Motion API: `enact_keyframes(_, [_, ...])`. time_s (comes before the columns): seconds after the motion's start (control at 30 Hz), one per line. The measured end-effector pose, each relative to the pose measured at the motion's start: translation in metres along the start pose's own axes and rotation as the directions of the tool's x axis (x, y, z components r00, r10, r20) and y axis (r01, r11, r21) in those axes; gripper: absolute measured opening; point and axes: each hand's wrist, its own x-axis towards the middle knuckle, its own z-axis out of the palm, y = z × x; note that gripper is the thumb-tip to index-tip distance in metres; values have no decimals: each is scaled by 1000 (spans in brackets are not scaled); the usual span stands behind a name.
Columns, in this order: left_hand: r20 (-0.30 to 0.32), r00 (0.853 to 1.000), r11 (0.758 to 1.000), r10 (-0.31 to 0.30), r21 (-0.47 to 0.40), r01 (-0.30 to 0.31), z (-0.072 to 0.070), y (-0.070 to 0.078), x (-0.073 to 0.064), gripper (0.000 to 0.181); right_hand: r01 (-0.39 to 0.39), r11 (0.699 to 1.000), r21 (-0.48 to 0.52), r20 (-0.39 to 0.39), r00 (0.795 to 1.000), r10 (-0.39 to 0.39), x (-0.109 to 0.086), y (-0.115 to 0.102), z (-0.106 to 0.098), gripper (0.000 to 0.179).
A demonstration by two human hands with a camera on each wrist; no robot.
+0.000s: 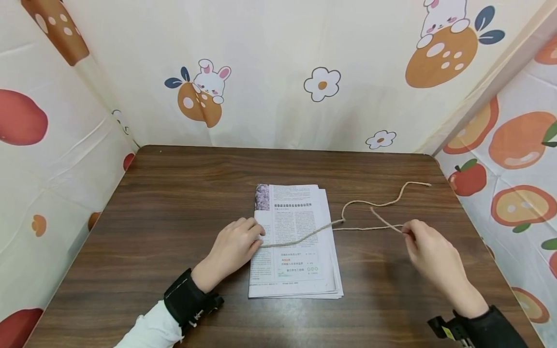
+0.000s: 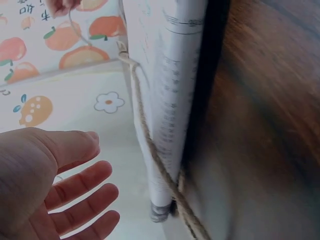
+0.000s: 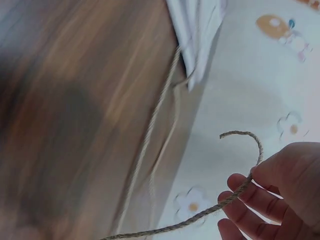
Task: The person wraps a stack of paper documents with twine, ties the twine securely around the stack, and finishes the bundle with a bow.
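Note:
A folded newspaper (image 1: 296,198) lies flat on the dark wooden table. Thin twine (image 1: 322,229) crosses its top, and another strand runs out from under its right edge. My left hand (image 1: 237,241) is at the paper's left edge, close to the twine. In the left wrist view its fingers (image 2: 82,192) are loosely bent and apart from the twine (image 2: 155,155). To the right of the paper, my right hand (image 1: 431,253) pinches the twine between thumb and forefinger. A short free end curls past those fingertips in the right wrist view (image 3: 242,133).
The wooden table (image 1: 183,193) extends around the newspaper. Behind it hangs a pale curtain (image 1: 270,96) printed with rabbits and flowers. Fruit-printed cloth (image 1: 522,183) covers the right side, and similar cloth hangs at the left. Another twine end (image 1: 417,183) lies toward the back right.

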Motion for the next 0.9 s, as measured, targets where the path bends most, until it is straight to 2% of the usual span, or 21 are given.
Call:
enact_keyframes(0.33, [-12,997,996,83,-20,-83,-11,23,21,9,176,982,71,-31,984,-174,21,-51,16,20])
enact_keyframes(0.53, [-8,992,992,127,-20,-127,-10,36,34,9,287,952,109,-42,958,-284,25,-75,35,22])
enact_keyframes(0.77, [-13,983,983,181,-36,-181,-4,54,46,13,368,914,168,-51,930,-365,29,-103,52,3])
enact_keyframes(0.9, [12,977,977,212,-8,-212,0,62,47,11,400,898,181,-71,916,-394,29,-116,57,19])
